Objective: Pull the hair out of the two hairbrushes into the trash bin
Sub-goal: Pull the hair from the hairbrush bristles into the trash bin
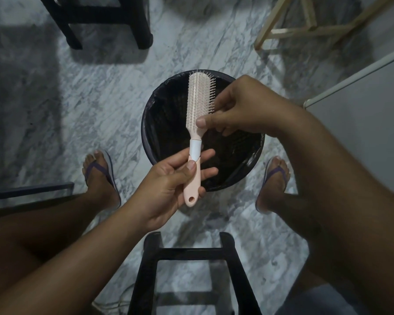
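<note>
A pale pink hairbrush (197,103) with a white band on its neck is held upright over the round trash bin (150,137), which is lined with a black bag. My left hand (168,185) grips the brush's handle, thumb across the front. My right hand (239,108) pinches at the lower right side of the bristle head, thumb on the front and fingers curled behind. No hair is plainly visible on the bristles. Only one hairbrush is in view.
The bin stands on a grey marble floor between my two feet in sandals (102,176) (275,180). A black stool (191,269) is under me, another black stool (100,19) stands far left, a wooden frame (305,26) far right, and a white panel (362,76) at right.
</note>
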{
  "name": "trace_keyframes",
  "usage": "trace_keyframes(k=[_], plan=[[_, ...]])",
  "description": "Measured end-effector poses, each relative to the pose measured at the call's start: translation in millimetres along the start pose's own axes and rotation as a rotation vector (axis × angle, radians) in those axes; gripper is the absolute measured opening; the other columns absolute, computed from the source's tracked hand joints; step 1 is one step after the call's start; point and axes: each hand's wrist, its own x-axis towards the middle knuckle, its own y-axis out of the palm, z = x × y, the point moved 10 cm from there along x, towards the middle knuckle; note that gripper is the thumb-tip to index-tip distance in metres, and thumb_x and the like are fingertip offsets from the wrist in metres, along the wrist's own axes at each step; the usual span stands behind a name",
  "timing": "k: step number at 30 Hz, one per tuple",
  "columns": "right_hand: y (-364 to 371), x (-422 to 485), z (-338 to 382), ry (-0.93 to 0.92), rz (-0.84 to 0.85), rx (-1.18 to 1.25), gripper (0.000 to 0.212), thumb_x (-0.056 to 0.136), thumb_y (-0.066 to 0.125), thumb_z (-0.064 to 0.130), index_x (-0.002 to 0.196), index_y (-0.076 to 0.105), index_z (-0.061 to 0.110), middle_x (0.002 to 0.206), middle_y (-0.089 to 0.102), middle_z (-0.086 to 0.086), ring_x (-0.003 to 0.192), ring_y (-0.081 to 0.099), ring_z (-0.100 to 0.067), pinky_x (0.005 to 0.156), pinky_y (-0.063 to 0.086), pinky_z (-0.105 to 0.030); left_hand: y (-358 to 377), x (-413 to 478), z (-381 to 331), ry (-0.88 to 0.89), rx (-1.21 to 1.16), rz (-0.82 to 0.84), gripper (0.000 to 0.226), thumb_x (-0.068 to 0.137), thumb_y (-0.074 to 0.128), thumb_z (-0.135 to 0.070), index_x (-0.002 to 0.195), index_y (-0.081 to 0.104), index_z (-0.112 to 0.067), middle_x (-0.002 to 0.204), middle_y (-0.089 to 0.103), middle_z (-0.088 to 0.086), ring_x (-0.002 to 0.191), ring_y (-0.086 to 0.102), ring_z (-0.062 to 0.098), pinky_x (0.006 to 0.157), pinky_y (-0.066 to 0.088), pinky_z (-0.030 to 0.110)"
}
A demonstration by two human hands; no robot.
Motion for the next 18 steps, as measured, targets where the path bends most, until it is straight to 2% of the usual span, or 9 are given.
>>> trace_keyframes(k=[2, 4, 8, 10, 12, 14, 16, 18], plan=[[-6, -3, -1, -0.001, 0.024, 0.04, 0.025, 0.082, 0.081, 0.026, 0.087, 0.078, 0.002, 0.072, 0.076, -0.011, 0.06, 0.072, -0.012, 0.059, 0.062, -0.024, -1, 0, 1, -0.002, 0.0, 0.0, 0.046, 0.091, 0.053, -0.011, 0.137, 0.055, -0.015, 0.132, 0.068, 0.002, 0.106, 0.072, 0.02, 0.066, 0.055, 0.029], [-16, -5, 2, -0.032, -0.006, 0.069, 0.017, 0.089, 0.075, 0.018, 0.092, 0.077, 0.001, 0.075, 0.076, -0.009, 0.058, 0.067, -0.008, 0.055, 0.059, -0.02, -2, -1, 3, -0.011, -0.028, -0.002, 0.046, 0.091, 0.052, -0.011, 0.138, 0.055, -0.013, 0.133, 0.068, 0.002, 0.104, 0.072, 0.02, 0.065, 0.056, 0.029], [-60, 0, -3, -0.061, -0.325, 0.22, 0.014, 0.1, 0.059, 0.013, 0.097, 0.07, 0.006, 0.074, 0.071, -0.001, 0.052, 0.058, -0.004, 0.053, 0.058, -0.021, -3, -1, 5, -0.013, -0.035, -0.006, 0.047, 0.091, 0.052, -0.011, 0.137, 0.055, -0.013, 0.132, 0.068, 0.002, 0.102, 0.072, 0.02, 0.064, 0.056, 0.028], [-63, 3, -13, 0.008, -0.394, 0.281, 0.02, 0.104, 0.05, 0.013, 0.1, 0.067, 0.004, 0.072, 0.066, -0.001, 0.05, 0.056, -0.003, 0.052, 0.058, -0.022, -2, 0, 5, -0.013, -0.032, -0.001, 0.047, 0.09, 0.052, -0.011, 0.137, 0.055, -0.014, 0.132, 0.068, 0.002, 0.102, 0.072, 0.02, 0.064, 0.056, 0.028], [-43, 7, -20, 0.096, -0.311, 0.276, 0.027, 0.107, 0.044, 0.019, 0.101, 0.065, 0.004, 0.069, 0.058, -0.003, 0.052, 0.054, -0.008, 0.051, 0.058, -0.026, 0, 0, 5, -0.015, -0.035, 0.003, 0.047, 0.091, 0.052, -0.011, 0.137, 0.055, -0.014, 0.132, 0.068, 0.002, 0.102, 0.072, 0.019, 0.063, 0.056, 0.027], [-17, 7, -24, 0.157, -0.135, 0.219, 0.045, 0.103, 0.049, 0.044, 0.095, 0.065, 0.002, 0.07, 0.053, -0.009, 0.058, 0.057, -0.015, 0.054, 0.061, -0.032, -1, 1, 3, -0.009, -0.037, -0.001, 0.047, 0.091, 0.052, -0.011, 0.138, 0.054, -0.013, 0.132, 0.068, 0.002, 0.102, 0.072, 0.019, 0.064, 0.056, 0.028], [2, 5, -21, 0.136, 0.02, 0.032, 0.071, 0.086, 0.056, 0.069, 0.089, 0.068, 0.0, 0.078, 0.062, -0.017, 0.07, 0.068, -0.02, 0.063, 0.065, -0.037, -2, 2, 1, -0.002, -0.033, -0.002, 0.047, 0.092, 0.052, -0.012, 0.139, 0.054, -0.013, 0.132, 0.068, 0.002, 0.103, 0.072, 0.02, 0.064, 0.056, 0.028], [10, 3, -11, 0.04, 0.09, -0.131, 0.064, 0.081, 0.06, 0.071, 0.091, 0.076, 0.011, 0.081, 0.066, -0.022, 0.07, 0.07, -0.021, 0.067, 0.064, -0.039, -1, 2, 0, 0.002, -0.022, 0.004, 0.047, 0.092, 0.051, -0.012, 0.138, 0.054, -0.014, 0.132, 0.068, 0.002, 0.103, 0.072, 0.02, 0.064, 0.056, 0.028]])
